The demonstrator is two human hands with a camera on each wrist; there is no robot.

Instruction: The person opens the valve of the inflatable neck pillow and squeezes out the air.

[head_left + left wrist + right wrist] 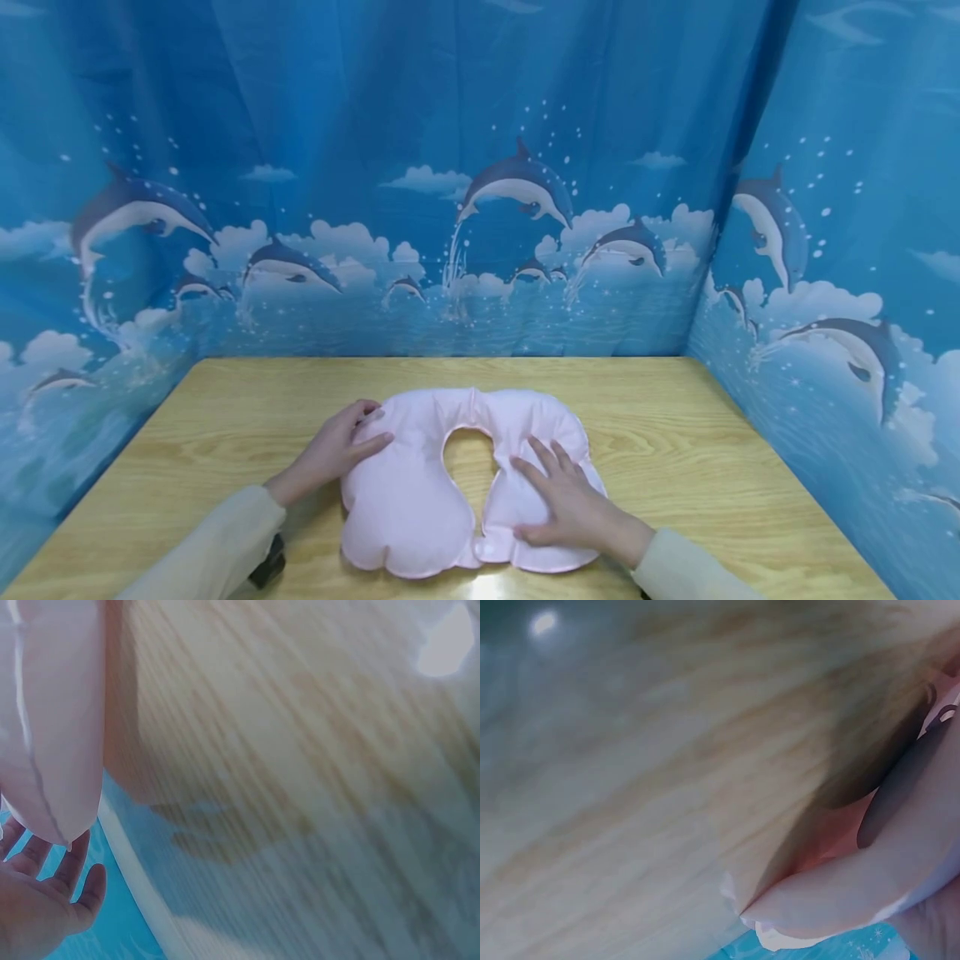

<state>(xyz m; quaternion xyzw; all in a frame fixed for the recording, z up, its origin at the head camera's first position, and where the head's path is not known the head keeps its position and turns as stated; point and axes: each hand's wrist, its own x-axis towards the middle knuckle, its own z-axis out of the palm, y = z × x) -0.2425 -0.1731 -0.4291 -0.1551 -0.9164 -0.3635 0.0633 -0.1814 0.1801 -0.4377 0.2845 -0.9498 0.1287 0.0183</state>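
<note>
On my head feed I see a pale pink U-shaped inflatable neck pillow point(412, 500), plump and puckered along its seams, broad side up on the wood-grain table point(675, 442). Its curve lies on the far side; its lobes nearly meet nearest the camera.

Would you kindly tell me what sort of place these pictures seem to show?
It looks like a curtained-off indoor workspace, perhaps a recording booth: dolphin-print curtains hang behind and along both sides of a wood-grain table, where a pink pillow lies.
</note>
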